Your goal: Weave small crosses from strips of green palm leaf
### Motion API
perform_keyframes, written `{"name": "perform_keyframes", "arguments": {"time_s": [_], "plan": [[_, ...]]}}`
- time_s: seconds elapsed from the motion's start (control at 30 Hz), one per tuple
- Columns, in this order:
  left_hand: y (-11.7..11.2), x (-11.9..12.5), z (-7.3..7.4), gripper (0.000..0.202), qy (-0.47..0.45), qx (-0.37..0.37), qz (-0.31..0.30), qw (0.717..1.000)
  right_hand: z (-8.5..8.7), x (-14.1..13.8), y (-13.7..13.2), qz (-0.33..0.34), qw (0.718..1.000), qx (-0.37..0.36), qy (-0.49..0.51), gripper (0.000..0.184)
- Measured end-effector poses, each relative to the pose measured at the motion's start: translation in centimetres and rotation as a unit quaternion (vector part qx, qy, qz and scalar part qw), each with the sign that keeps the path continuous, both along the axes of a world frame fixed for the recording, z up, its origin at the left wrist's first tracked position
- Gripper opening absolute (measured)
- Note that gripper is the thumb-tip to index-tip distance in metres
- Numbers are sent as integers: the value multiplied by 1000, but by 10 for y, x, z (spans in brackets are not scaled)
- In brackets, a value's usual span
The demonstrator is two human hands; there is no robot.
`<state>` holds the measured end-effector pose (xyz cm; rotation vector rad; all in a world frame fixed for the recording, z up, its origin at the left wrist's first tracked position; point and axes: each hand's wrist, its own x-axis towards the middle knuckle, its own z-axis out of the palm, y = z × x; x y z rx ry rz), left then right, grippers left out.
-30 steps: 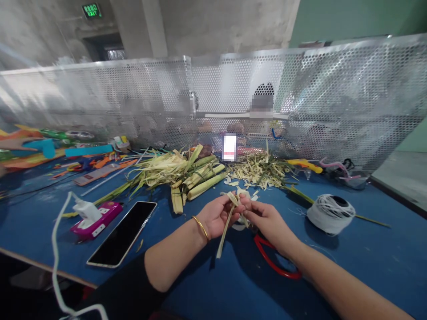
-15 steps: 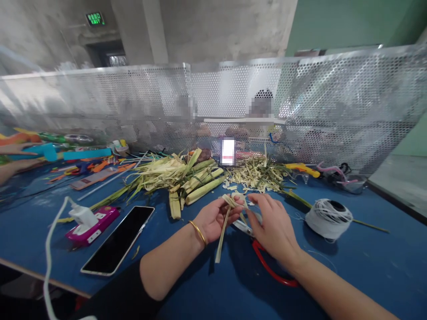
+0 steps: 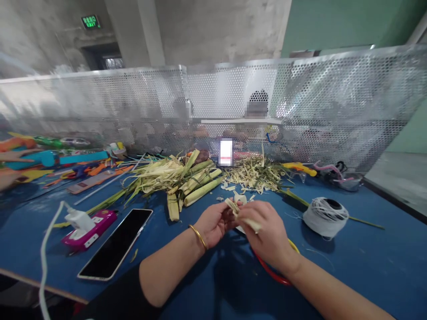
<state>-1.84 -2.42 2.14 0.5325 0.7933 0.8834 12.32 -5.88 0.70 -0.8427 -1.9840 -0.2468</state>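
Both my hands meet over the blue table (image 3: 207,289) on a folded pale leaf strip (image 3: 240,214). My left hand (image 3: 213,223), a gold bangle on its wrist, pinches the strip's left end with fingers closed. My right hand (image 3: 267,233) curls over the strip from the right and grips it. Under my right hand lie red-handled scissors (image 3: 271,272), mostly hidden. A pile of green and yellow leaf strips and stalk pieces (image 3: 180,175) lies just beyond my hands.
A spool of white thread (image 3: 325,216) sits to the right. A black phone (image 3: 116,242) and a pink power bank with a white charger (image 3: 87,223) lie to the left. Leaf cuttings (image 3: 255,174) lie by a perforated metal screen (image 3: 300,102). Another person's hand (image 3: 8,178) shows far left.
My right hand has closed over the strip, and the long hanging end is now folded up between both hands. The view shifted slightly.
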Motion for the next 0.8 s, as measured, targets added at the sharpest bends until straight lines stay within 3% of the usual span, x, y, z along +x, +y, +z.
{"name": "perform_keyframes", "arguments": {"time_s": [0.07, 0.17, 0.23, 0.3, 0.47, 0.57, 0.7, 0.8], "plan": [[-2, 1, 2, 22, 33, 31, -8, 999, -1, 4, 6, -35, 979, -128, 154, 17], [-6, 2, 3, 21, 67, 85, -27, 994, -8, 5, 16, -53, 900, -314, 299, 26], [-8, 3, 2, 20, 88, 106, -34, 990, -13, 4, 19, -38, 855, -388, 343, 31], [-9, 3, 2, 19, 102, 113, -42, 987, -16, 1, 20, -36, 831, -420, 365, 34], [-8, 1, 2, 21, 70, 128, -62, 987, -13, 0, 18, -79, 829, -421, 359, 34], [-10, 2, 1, 16, 105, 155, -61, 981, -11, 1, 19, -76, 829, -425, 355, 32], [-10, 3, -2, 21, 194, 209, -5, 958, -5, 2, 17, -45, 794, -483, 366, 37], [-6, 2, -2, 23, 207, 252, 61, 943, 2, 4, 13, -15, 805, -504, 312, 33]]}}
